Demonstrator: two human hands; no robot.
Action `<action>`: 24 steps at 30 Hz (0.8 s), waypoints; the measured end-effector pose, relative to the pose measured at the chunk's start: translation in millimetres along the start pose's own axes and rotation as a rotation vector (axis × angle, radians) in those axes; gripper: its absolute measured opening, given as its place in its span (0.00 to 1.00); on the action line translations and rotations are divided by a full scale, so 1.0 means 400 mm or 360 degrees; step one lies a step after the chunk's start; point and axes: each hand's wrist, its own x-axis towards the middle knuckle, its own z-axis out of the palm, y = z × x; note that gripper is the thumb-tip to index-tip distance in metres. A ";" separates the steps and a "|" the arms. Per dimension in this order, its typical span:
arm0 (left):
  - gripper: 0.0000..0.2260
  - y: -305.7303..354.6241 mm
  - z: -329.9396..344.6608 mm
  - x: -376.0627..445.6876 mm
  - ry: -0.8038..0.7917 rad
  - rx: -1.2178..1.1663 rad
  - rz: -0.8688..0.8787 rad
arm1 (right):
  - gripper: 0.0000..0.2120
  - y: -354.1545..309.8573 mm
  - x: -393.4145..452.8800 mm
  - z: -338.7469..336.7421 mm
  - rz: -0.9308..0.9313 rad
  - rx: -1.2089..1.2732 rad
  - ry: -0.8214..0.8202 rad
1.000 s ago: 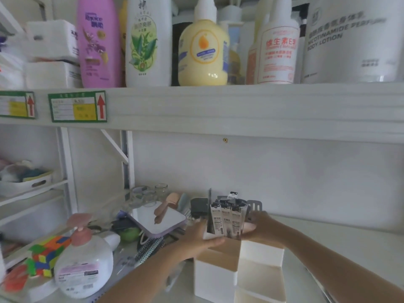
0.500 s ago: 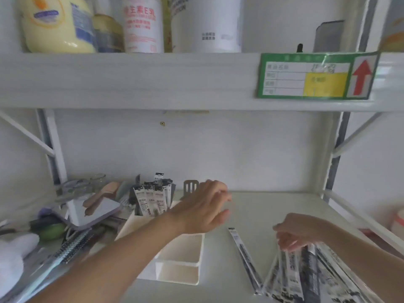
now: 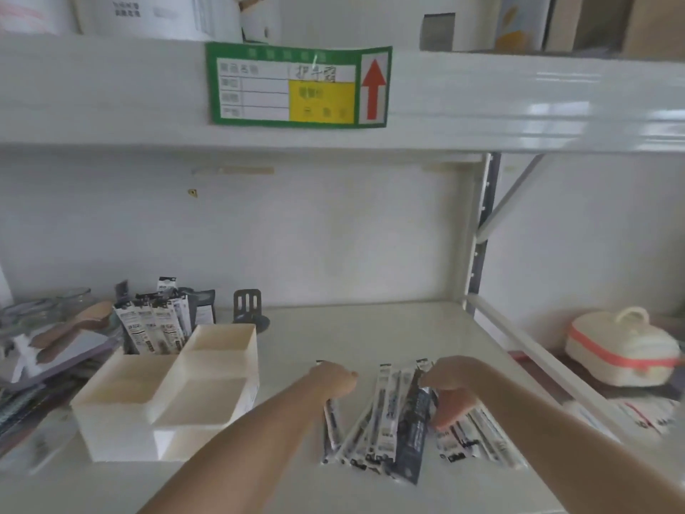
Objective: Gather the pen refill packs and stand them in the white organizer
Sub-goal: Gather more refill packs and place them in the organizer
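The white organizer (image 3: pixel 111 432) stands on the shelf at the left, with several pen refill packs (image 3: pixel 155 328) upright in its back-left compartment. More refill packs (image 3: pixel 385 424) lie loose in a fanned pile on the shelf to its right. My left hand (image 3: pixel 335 380) is curled over the top end of the leftmost loose pack (image 3: pixel 331 421). My right hand (image 3: pixel 450 389) rests on the right side of the pile, with fingers and thumb pinching several packs.
A dark slotted stand (image 3: pixel 247 306) sits behind the organizer. Left of it lie a wooden brush (image 3: pixel 74 324), a mirror and other clutter. A white pot with a red band (image 3: pixel 622 350) sits beyond the shelf upright (image 3: pixel 482 235). An upper shelf beam with a green label (image 3: pixel 296 85) hangs overhead.
The view has swung right. My left hand left the organizer and came down onto the left of the loose pile. My right hand stayed at the pile and closed on packs.
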 end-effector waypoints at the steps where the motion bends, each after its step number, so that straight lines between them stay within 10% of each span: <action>1: 0.27 0.023 -0.005 -0.009 -0.0102 -0.0131 0.0022 | 0.03 0.006 0.007 0.003 -0.0024 0.0145 -0.0051; 7: 0.30 0.131 0.009 -0.033 -0.0471 -0.0423 -0.0094 | 0.04 0.021 0.056 0.008 -0.0117 0.0607 -0.0016; 15: 0.24 0.210 0.041 -0.026 -0.0482 -0.0234 0.0017 | 0.05 0.049 0.122 0.002 -0.0196 0.0276 0.0334; 24: 0.24 0.184 0.036 0.022 -0.0184 -0.1119 -0.0093 | 0.10 0.039 0.153 -0.024 -0.0378 0.0356 0.0411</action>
